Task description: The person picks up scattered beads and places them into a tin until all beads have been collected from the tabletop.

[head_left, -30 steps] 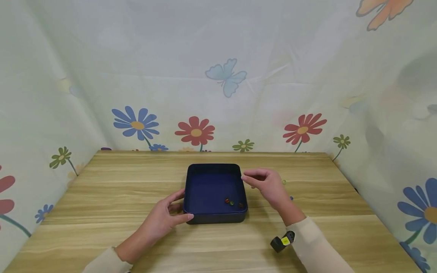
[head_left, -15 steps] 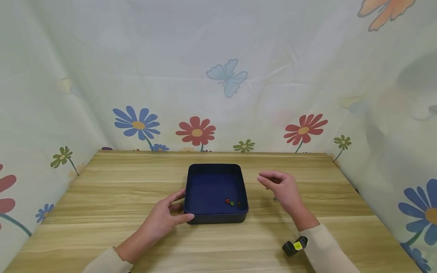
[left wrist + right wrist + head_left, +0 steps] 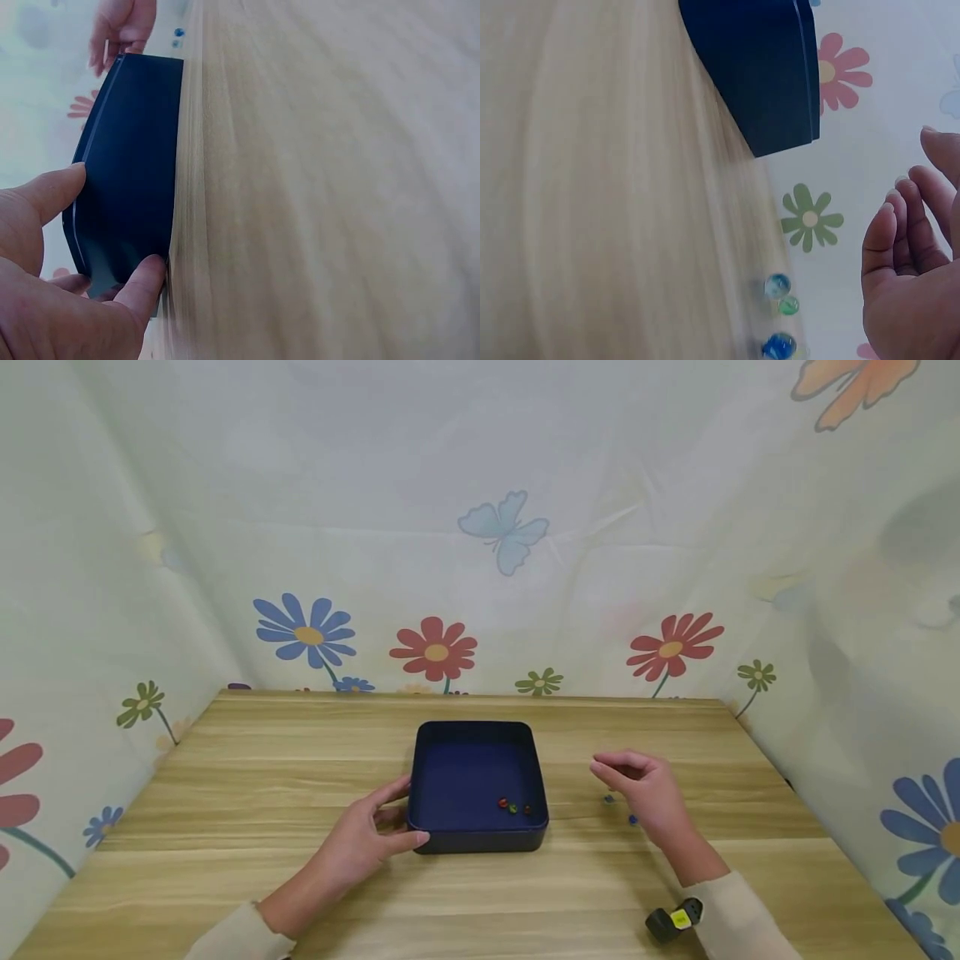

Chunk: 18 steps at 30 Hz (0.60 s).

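Box (image 3: 480,842): smooth, faint sheen outside – plastic or coated metal, cannot tell which. Marbles (image 3: 778,286): translucent, glass by look, glossy, with bright highlights. Worktop (image 3: 300,752): wood-grain surface, smooth, low sheen. Backdrop (image 3: 360,468): creased sheet, soft shine – cloth or plastic unclear. Sleeve (image 3: 742,917): matt cloth.

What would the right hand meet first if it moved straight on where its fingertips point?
Probably the blue box: the right hand points toward its side, though, height being unclear, it might pass over.
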Available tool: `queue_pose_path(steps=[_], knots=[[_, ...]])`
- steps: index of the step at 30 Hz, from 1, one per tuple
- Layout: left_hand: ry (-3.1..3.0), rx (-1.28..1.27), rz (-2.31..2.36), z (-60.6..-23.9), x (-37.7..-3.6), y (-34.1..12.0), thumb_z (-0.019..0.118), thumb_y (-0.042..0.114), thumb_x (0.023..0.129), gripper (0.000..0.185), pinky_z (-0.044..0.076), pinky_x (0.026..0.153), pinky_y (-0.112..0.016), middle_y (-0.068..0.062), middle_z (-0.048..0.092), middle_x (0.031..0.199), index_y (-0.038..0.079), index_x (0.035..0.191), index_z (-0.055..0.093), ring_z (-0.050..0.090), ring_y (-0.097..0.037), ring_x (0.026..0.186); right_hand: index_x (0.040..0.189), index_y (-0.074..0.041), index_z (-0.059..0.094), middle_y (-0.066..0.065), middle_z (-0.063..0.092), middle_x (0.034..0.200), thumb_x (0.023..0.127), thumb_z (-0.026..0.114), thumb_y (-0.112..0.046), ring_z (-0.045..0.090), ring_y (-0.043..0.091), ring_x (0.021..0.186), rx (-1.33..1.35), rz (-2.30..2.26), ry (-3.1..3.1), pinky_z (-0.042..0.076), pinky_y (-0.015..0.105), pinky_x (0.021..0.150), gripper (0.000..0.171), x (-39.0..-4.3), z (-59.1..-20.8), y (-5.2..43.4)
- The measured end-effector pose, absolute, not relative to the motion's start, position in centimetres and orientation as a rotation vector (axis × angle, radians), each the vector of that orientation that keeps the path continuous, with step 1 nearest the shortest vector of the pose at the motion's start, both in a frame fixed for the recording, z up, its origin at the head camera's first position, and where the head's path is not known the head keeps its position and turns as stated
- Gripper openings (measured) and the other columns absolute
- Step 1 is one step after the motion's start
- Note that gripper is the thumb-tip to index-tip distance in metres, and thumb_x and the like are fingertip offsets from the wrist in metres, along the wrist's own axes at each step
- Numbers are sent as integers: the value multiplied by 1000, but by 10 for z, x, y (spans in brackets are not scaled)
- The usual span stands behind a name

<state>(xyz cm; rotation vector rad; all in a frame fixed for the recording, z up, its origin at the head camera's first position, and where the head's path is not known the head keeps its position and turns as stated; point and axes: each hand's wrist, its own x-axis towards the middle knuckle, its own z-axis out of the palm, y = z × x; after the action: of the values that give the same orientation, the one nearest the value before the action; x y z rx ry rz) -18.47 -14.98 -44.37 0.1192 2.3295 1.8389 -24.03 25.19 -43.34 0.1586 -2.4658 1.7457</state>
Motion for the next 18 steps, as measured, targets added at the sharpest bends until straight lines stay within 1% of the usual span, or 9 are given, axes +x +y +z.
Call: queue_pose_path(steps=[3, 8, 13, 16, 18], knots=[[2327, 117, 1842, -443, -184, -149, 88, 14, 81, 91, 59, 94, -31, -17, 46, 158, 13, 158, 40, 57, -37, 135, 120, -3, 74, -11, 72, 107, 92, 78, -35, 66, 9, 94, 133, 1752, -2478, 60, 27, 83, 43, -237, -434, 257], [2330, 121, 1845, -442, -184, -149, 88, 14, 81, 90, 59, 95, -31, -18, 46, 158, 12, 158, 40, 57, -38, 135, 120, -1, 74, -11, 73, 106, 91, 79, -34, 67, 8, 94, 109, 1771, -2465, 59, 26, 81, 44, -232, -437, 267], [2333, 117, 1843, -443, -184, -148, 88, 14, 82, 90, 59, 94, -31, -17, 46, 158, 12, 158, 40, 57, -37, 135, 120, -1, 74, -6, 73, 113, 91, 80, -33, 67, 5, 97, 93, 1752, -2470, 59, 23, 80, 44, -224, -438, 275], [2332, 117, 1845, -443, -184, -148, 88, 13, 82, 90, 59, 94, -31, -17, 47, 158, 12, 158, 40, 57, -37, 134, 121, 0, 74, -2, 75, 115, 90, 81, -32, 67, 0, 98, 70, 1730, -2491, 59, 20, 81, 45, -220, -441, 279], [2331, 118, 1845, -443, -184, -148, 88, 13, 81, 90, 59, 94, -31, -17, 47, 157, 12, 158, 40, 58, -36, 134, 121, 1, 74, 0, 77, 113, 89, 82, -30, 68, -2, 98, 49, 1713, -2508, 58, 19, 81, 45, -218, -443, 281]])
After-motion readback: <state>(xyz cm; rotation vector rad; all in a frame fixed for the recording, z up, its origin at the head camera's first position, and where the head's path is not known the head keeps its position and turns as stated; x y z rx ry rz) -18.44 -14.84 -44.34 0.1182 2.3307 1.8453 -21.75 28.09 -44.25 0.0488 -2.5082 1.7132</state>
